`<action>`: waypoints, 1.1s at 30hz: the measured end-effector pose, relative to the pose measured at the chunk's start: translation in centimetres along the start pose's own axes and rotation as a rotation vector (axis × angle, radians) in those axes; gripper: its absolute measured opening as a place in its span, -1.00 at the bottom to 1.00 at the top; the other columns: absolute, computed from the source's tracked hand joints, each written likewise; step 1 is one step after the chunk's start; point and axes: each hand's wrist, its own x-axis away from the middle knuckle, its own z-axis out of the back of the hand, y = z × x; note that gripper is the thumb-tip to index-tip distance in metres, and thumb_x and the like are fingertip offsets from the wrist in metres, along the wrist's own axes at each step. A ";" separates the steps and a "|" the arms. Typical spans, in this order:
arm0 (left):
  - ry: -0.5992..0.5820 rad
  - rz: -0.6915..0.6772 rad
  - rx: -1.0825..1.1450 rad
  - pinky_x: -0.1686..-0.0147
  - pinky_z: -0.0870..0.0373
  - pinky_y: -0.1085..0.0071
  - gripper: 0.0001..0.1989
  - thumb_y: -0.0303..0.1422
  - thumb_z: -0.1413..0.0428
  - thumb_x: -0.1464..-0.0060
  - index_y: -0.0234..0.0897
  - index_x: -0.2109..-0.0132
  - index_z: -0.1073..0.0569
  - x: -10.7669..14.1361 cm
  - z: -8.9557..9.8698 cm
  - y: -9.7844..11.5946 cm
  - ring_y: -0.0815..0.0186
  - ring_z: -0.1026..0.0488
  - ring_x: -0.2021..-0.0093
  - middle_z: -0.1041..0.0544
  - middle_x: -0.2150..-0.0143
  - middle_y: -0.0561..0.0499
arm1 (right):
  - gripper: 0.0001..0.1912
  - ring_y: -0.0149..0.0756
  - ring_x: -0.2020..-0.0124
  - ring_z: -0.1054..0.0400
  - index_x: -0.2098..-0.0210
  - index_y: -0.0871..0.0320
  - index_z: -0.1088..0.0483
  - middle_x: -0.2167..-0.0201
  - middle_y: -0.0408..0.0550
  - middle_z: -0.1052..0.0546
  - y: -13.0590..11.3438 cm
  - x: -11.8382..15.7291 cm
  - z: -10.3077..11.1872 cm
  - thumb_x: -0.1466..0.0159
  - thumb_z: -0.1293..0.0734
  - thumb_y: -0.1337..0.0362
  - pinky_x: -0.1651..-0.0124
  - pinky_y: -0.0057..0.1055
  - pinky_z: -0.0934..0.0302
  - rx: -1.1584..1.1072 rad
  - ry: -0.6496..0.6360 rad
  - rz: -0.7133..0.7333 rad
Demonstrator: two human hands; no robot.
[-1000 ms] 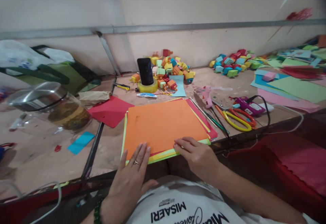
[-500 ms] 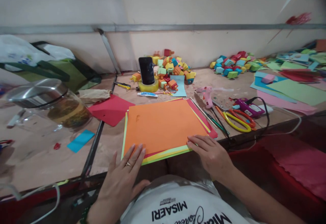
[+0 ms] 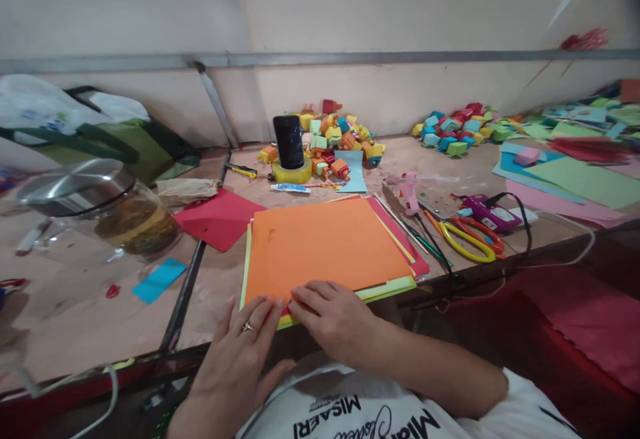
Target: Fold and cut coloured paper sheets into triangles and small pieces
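A stack of coloured paper sheets lies before me with an orange sheet (image 3: 325,239) on top. Yellow, green and red edges stick out from under it. My left hand (image 3: 243,346), a ring on one finger, rests its outstretched fingertips on the stack's near left corner. Beside it my right hand (image 3: 333,316) reaches across, its fingers laid on the near edge of the orange sheet and almost meeting the left fingertips. Neither hand grips anything that I can see. Part of the near edge is hidden under the hands.
Scissors with yellow handles (image 3: 470,242), a pink glue gun (image 3: 407,192) and a purple power adapter (image 3: 493,211) lie right of the stack. Behind stand a phone (image 3: 289,142) and folded paper cubes (image 3: 345,134). A glass jar (image 3: 135,216) is at left, near a red sheet (image 3: 223,219).
My right hand has slid left along the near edge, from the stack's right corner to beside my left hand. The left hand has barely moved; the stack stays in place.
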 end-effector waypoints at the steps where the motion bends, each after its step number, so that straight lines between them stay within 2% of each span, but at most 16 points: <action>1: 0.032 0.012 0.012 -0.26 0.04 0.13 -0.52 -0.07 0.08 -0.26 -0.33 -0.02 -0.51 -0.1 0.0 0.2 0.10 -0.45 0.01 -0.59 0.04 -0.16 | -0.69 -0.19 0.03 -0.33 -0.04 0.21 -0.37 0.01 0.13 -0.50 0.4 0.6 -0.3 -0.32 -0.25 0.31 0.03 -0.25 -0.31 -0.001 0.010 -0.017; 3: 0.090 0.048 0.046 -0.28 0.08 0.13 -0.53 -0.12 0.13 -0.29 -0.36 0.00 -0.51 -0.2 0.0 0.5 0.11 -0.46 0.03 -0.60 0.07 -0.17 | -0.71 -0.20 0.04 -0.34 -0.02 0.18 -0.40 0.00 0.11 -0.50 1.2 2.2 -0.4 -0.32 -0.24 0.34 0.03 -0.26 -0.33 0.013 0.039 -0.064; 6: 0.121 0.106 0.106 -0.30 0.09 0.11 -0.58 -0.16 0.10 -0.28 -0.33 -0.02 -0.50 -0.1 -0.1 0.8 0.13 -0.47 0.03 -0.61 0.07 -0.15 | -0.71 -0.21 0.06 -0.37 0.00 0.16 -0.43 0.00 0.07 -0.53 2.4 4.9 0.8 -0.30 -0.24 0.39 0.04 -0.26 -0.36 0.063 0.100 -0.154; 8: 0.109 0.118 0.128 -0.30 0.08 0.10 -0.62 -0.18 0.04 -0.26 -0.28 -0.06 -0.49 0.1 0.0 0.5 0.13 -0.48 0.03 -0.61 0.05 -0.12 | -0.69 -0.22 0.04 -0.38 0.00 0.15 -0.45 0.01 0.06 -0.54 3.0 6.5 1.8 -0.30 -0.24 0.41 0.02 -0.25 -0.37 0.089 0.121 -0.202; 12: 0.028 0.041 0.095 -0.31 0.09 0.10 -0.62 -0.21 -0.02 -0.23 -0.27 -0.11 -0.46 0.7 0.3 -0.4 0.14 -0.49 0.03 -0.59 -0.01 -0.11 | -0.71 -0.21 0.05 -0.41 0.05 0.15 -0.49 0.04 0.04 -0.58 3.9 8.9 3.3 -0.30 -0.24 0.42 0.04 -0.25 -0.39 0.177 0.160 -0.292; 16: -0.027 0.018 0.040 -0.32 0.15 0.08 -0.60 -0.20 0.03 -0.25 -0.24 -0.12 -0.46 1.3 0.1 -0.9 0.13 -0.48 0.01 -0.59 -0.03 -0.10 | -0.74 -0.21 0.07 -0.44 0.09 0.15 -0.51 0.08 0.02 -0.60 4.2 10.0 3.9 -0.32 -0.22 0.41 0.07 -0.27 -0.40 0.289 0.192 -0.339; 21: -0.059 0.028 0.036 -0.27 0.02 0.03 -0.60 -0.22 0.08 -0.27 -0.22 -0.13 -0.46 1.4 -0.1 -0.9 0.12 -0.47 0.00 -0.58 -0.05 -0.12 | -0.69 -0.24 0.04 -0.44 0.05 0.10 -0.50 0.06 0.01 -0.59 3.9 10.2 3.8 -0.33 -0.20 0.42 0.02 -0.27 -0.40 0.238 0.233 -0.364; 26: -0.270 0.058 0.139 -0.16 -0.18 0.03 -0.66 -0.18 0.05 -0.27 -0.15 0.06 -0.56 -1.3 2.2 -2.2 0.13 -0.47 0.05 -0.60 0.07 -0.08 | -0.77 -0.21 0.14 -0.45 0.15 0.14 -0.51 0.15 0.05 -0.60 3.6 9.2 4.3 -0.35 -0.21 0.34 0.10 -0.24 -0.42 0.216 0.243 -0.386; 28: -0.317 0.039 0.148 -0.09 -0.26 0.09 -0.67 -0.18 0.06 -0.28 -0.16 0.03 -0.55 -3.0 2.8 -2.9 0.13 -0.46 0.04 -0.57 0.02 -0.11 | -0.78 -0.19 0.17 -0.44 0.18 0.15 -0.50 0.18 0.07 -0.59 3.4 8.4 4.6 -0.36 -0.21 0.32 0.13 -0.21 -0.42 0.225 0.251 -0.391; 30: -0.291 0.015 0.133 -0.09 -0.28 0.13 -0.64 -0.17 0.02 -0.27 -0.19 -0.08 -0.48 -4.8 2.7 -3.4 0.11 -0.41 -0.04 -0.51 -0.06 -0.16 | -0.79 -0.17 0.15 -0.44 0.18 0.16 -0.49 0.19 0.08 -0.58 3.3 7.7 4.8 -0.35 -0.21 0.32 0.12 -0.20 -0.41 0.229 0.276 -0.380; 33: -0.304 -0.101 0.087 -0.13 -0.25 0.11 -0.56 -0.13 -0.02 -0.23 -0.22 -0.16 -0.40 -7.1 1.0 -3.7 0.03 -0.32 -0.18 -0.41 -0.18 -0.23 | -0.80 -0.15 0.11 -0.43 0.11 0.16 -0.47 0.14 0.10 -0.57 3.3 7.0 4.4 -0.35 -0.24 0.31 0.09 -0.19 -0.40 0.220 0.293 -0.345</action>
